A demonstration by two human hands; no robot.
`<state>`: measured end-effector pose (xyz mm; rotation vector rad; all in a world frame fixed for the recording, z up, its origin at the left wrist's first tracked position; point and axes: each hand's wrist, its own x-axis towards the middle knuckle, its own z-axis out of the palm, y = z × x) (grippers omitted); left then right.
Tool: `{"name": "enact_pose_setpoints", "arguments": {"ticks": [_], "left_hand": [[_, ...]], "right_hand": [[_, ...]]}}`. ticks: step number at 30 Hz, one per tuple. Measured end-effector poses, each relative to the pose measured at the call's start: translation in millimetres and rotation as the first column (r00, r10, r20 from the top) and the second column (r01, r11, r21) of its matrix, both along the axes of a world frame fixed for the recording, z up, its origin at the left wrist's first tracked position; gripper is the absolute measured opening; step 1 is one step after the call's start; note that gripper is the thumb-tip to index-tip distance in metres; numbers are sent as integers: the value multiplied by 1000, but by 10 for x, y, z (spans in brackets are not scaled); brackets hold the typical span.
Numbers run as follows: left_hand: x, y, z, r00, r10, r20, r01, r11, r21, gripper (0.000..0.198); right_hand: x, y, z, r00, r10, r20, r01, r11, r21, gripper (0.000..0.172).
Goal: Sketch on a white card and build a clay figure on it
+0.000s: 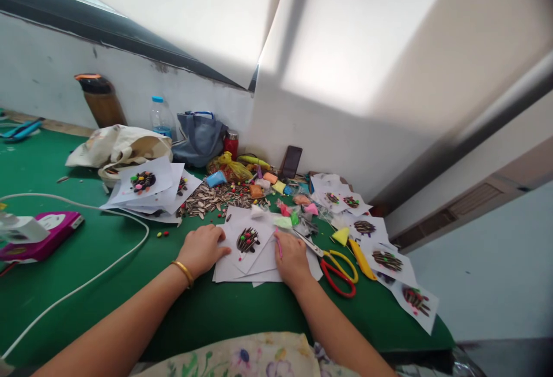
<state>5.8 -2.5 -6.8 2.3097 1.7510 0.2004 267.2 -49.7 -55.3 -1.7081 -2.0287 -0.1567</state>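
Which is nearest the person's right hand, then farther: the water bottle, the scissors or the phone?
1. Scissors, just right of the right hand, which holds a pink stick.
2. Phone, leaning at the back wall.
3. Water bottle, far back left.

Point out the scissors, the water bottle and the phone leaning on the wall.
scissors (320, 253), head view, at the pivot between blades and handles.
water bottle (162, 119), head view, on the clear body under the cap.
phone (291, 162), head view, on its dark screen.

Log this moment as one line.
left hand: rests on paper stack | right hand: holds pink stick, on paper stack | scissors: beside right hand
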Motion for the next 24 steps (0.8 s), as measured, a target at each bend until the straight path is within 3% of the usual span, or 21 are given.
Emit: {"name": "enact_pose_setpoints", "arguments": {"ticks": [24], "left_hand": [[-88, -87, 25, 999, 39, -10, -39, 999, 5, 29]], "right_hand": [[39, -4, -83, 999, 16, 29, -17, 998, 54, 33]]}}
